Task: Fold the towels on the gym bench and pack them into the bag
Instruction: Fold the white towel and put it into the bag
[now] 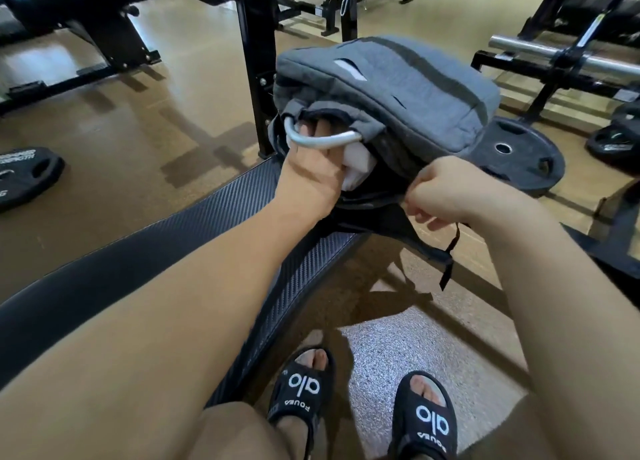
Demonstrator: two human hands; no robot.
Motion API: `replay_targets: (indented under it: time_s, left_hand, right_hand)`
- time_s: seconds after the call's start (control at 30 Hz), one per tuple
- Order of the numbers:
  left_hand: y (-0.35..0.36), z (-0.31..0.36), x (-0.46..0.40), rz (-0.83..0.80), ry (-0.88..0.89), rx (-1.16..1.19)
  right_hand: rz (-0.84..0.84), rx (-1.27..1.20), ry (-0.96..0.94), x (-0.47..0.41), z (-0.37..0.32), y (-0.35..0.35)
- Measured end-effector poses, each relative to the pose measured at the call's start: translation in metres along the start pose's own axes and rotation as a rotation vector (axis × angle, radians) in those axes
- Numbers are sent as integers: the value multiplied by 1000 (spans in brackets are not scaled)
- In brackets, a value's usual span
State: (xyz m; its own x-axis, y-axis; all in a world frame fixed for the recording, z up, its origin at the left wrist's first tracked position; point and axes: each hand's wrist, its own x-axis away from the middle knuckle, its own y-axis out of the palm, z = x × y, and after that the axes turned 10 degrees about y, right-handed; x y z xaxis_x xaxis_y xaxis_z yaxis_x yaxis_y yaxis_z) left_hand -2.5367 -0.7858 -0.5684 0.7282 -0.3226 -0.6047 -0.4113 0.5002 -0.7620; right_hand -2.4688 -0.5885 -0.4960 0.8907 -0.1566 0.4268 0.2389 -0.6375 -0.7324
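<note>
Left hand [317, 168] inside bag [398, 89] on towel [356, 165], fingers hidden.

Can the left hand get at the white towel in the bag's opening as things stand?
Probably yes: the left hand already reaches into the grey bag, touching the white towel, while the right hand grips the bag's lower edge.

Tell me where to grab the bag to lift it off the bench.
Grip the bag by its metal handle at the open end, coming from the near side. The handle arcs clear of the fabric, leaving room for fingers. The left hand already reaches under it, pressing a white towel inside; the right hand pinches the lower edge.
</note>
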Motion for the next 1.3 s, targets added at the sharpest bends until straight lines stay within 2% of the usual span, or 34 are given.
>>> replay_targets:
  time_s: [0.07, 0.13, 0.23, 0.33, 0.47, 0.67, 0.77, 0.87, 1.07, 1.3]
  left_hand:
    - [-10, 16, 7, -274, -21, -141]
    - [-21, 26, 7, -264, -77, -281]
    - [-29, 42, 12, -162, -94, -232]
    - [-36, 56, 24, -208, -140, -266]
    - [-50, 76, 34, -241, -218, -312]
    - [-35, 97, 52, -391, -37, -143]
    - [-28, 89, 57, -468, -42, -127]
    - [-25, 81, 59, -467, -57, -87]
    - [-24, 81, 56, -355, -56, -21]
    - [-24, 92, 49, -296, -17, 32]
  right_hand:
    - [32, 62, 81, -3, 13, 0]
    - [61, 27, 125, -2, 19, 3]
    - [57, -225, 164, -5, 26, 13]
    - [82, -447, 154, -10, 26, 22]
    - [14, -733, 129, -7, 18, 32]
    - [34, -833, 164, -13, 25, 39]
    - [1, -901, 165, -14, 28, 43]
    - [-36, -949, 152, -12, 28, 44]
    - [-1, -884, 152, -4, 24, 44]
    - [80, -536, 75, 4, 21, 39]
